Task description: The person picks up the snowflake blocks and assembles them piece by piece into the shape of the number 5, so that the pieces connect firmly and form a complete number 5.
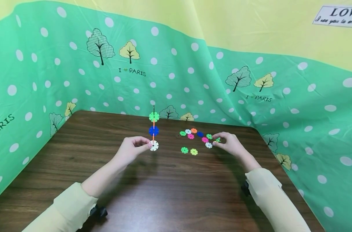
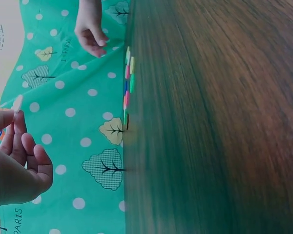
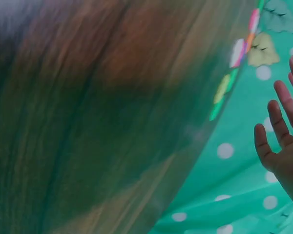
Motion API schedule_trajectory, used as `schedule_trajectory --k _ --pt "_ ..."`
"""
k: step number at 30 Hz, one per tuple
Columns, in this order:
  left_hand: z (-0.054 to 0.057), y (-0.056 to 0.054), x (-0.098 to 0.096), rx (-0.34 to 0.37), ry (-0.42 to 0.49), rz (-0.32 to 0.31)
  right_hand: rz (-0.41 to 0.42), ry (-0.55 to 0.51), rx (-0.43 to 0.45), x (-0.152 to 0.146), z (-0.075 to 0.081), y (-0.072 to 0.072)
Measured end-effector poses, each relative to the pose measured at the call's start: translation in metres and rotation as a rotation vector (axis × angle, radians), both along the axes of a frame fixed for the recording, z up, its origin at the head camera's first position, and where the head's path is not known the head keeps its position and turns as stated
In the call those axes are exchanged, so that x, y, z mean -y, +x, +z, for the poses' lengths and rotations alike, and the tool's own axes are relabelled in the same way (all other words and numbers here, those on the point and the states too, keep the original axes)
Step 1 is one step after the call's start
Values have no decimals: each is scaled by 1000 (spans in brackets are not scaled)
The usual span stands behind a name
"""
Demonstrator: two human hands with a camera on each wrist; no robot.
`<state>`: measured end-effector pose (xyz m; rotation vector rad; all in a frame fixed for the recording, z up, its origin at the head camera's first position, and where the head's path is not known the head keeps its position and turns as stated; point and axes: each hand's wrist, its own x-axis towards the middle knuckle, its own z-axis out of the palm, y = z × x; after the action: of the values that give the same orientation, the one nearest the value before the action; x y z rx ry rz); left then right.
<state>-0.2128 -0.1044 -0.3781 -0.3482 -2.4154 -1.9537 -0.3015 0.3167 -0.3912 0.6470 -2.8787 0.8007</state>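
In the middle of the head view, the left hand (image 1: 131, 150) pinches a white disc (image 1: 155, 148) between its thumb and finger. The white disc is at the bottom of a tall, upright chain of discs. Going up, there is an orange piece (image 1: 153, 138) seen from its thin side, a blue disc (image 1: 156, 131), another thin orange piece, a green disc (image 1: 156, 118), and a thin dark piece at the top. Right of the middle, the right hand (image 1: 229, 144) is by the loose discs (image 1: 190, 136), and its fingers are spread apart in the right wrist view. The loose discs are green, white, orange, pink, blue and yellow. They are on the brown table (image 1: 176, 193), and a dotted green cloth (image 1: 161, 80) hangs behind.
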Motion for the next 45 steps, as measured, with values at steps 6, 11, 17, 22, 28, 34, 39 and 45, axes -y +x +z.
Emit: schedule_trajectory --k 6,11,17,22,28,34,39,45 --pt "0 0 1 18 5 -13 -4 56 61 -10 -15 -13" --pt "0 1 1 27 0 -15 -23 148 112 -15 -24 -19" --pt "-2 0 1 39 4 -20 3 201 82 -16 -30 -22" --pt "-1 -1 0 42 5 -22 -20 184 114 -14 -30 -24" --pt "0 0 -1 45 6 -30 -24 180 100 -11 -29 -25" --pt "-2 -1 -1 38 10 -38 -46 180 96 -11 -29 -27" --pt "-4 -3 -1 38 4 -26 -64 202 81 -11 -28 -29" --pt "-4 -4 -1 33 9 -31 -84 207 68 -14 -29 -30"
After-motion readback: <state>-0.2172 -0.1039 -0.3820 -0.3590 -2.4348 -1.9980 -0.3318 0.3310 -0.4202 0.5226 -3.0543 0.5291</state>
